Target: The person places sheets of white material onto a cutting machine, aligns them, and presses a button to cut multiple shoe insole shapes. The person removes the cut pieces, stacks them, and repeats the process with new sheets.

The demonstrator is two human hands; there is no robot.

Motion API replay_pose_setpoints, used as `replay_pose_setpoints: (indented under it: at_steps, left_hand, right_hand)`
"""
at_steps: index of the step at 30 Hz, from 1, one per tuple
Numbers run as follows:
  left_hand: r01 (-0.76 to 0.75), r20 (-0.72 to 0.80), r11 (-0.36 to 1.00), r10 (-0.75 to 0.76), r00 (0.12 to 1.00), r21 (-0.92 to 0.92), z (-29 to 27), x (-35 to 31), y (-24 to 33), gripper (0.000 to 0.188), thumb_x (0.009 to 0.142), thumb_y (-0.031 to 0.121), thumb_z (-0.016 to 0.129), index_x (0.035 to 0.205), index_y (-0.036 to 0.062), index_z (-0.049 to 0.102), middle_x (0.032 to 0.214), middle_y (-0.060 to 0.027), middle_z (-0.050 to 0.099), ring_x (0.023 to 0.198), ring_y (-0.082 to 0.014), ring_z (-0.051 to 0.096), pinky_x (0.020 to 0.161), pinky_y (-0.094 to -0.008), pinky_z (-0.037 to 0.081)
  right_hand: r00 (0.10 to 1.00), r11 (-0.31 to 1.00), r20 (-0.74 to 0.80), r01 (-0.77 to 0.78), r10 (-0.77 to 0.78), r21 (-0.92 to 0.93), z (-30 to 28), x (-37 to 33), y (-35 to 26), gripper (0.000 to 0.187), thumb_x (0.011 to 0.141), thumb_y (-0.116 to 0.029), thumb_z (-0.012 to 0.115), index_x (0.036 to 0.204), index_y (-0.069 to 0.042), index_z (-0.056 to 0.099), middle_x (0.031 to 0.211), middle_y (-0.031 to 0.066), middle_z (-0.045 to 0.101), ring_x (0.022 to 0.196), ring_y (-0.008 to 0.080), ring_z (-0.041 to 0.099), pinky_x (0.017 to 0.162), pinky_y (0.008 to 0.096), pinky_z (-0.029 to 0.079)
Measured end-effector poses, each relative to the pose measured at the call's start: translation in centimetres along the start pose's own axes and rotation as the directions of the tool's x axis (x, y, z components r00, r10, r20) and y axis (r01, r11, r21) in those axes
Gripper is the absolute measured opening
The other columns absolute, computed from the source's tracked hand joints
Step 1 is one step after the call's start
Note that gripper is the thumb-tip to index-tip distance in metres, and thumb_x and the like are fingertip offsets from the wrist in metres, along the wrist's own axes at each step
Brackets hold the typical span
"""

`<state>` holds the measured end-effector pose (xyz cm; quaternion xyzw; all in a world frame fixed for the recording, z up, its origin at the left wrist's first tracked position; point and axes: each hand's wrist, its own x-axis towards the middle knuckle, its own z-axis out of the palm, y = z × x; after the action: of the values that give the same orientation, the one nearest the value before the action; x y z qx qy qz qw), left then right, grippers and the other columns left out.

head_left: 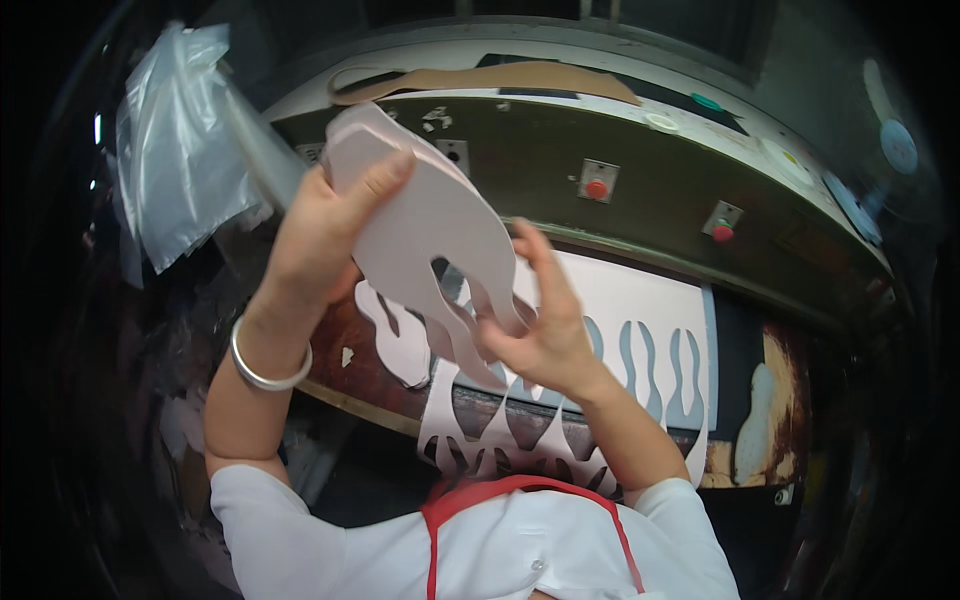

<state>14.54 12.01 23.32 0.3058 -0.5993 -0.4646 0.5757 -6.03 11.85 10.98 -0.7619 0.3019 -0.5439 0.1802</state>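
Both of my hands hold up a stack of pale pink-white cut pieces (410, 225), shaped like shoe uppers with a broad rounded end and two legs. My left hand (325, 225) grips the broad end, thumb on top and fingers mostly hidden underneath. At the legs, my right hand (550, 330) is partly closed, its thumb against them and its index finger stretched out beyond the edge. A smaller pile of similar pieces (400, 345) lies on the table below. A pale sheet with cut-out openings (610, 285) rests on a blue-grey board (711, 350).
Beyond the board stands a dark green machine beam (530, 150) with red push buttons (597, 189). A tan strip (500, 78) lies on top. Clear plastic bags (180, 150) hang at left. Cut sheet scrap (560, 440) droops over the near edge.
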Motion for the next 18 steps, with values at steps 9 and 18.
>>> replay_pose_setpoints:
  at_steps: [9,18]
  left_hand:
    - [0.020,-0.024,0.984,-0.016,1.000,0.175,5.6,-2.1,-5.0,0.026,0.082,0.020,0.075,0.095,0.0001,0.065,0.086,-0.0059,0.067,0.077,-0.0097,0.063,0.067,-0.0238,0.051]
    - [-0.023,-0.176,0.987,0.052,0.983,0.159,3.4,-1.9,-6.6,0.029,0.084,0.025,0.073,0.091,-0.0008,0.063,0.082,-0.0050,0.066,0.071,-0.0094,0.061,0.062,-0.0224,0.050]
  right_hand:
    - [0.951,0.970,-0.198,-0.227,0.239,0.085,0.7,-3.8,1.3,0.057,0.072,-0.005,0.062,0.124,-0.003,0.039,0.089,0.0189,0.065,0.082,0.0364,0.065,0.074,0.0423,0.052]
    - [0.930,0.931,-0.092,-0.361,0.355,-0.048,3.0,-5.3,4.7,0.068,0.071,-0.001,0.061,0.133,-0.004,0.033,0.077,0.0184,0.065,0.070,0.0372,0.064,0.063,0.0425,0.050]
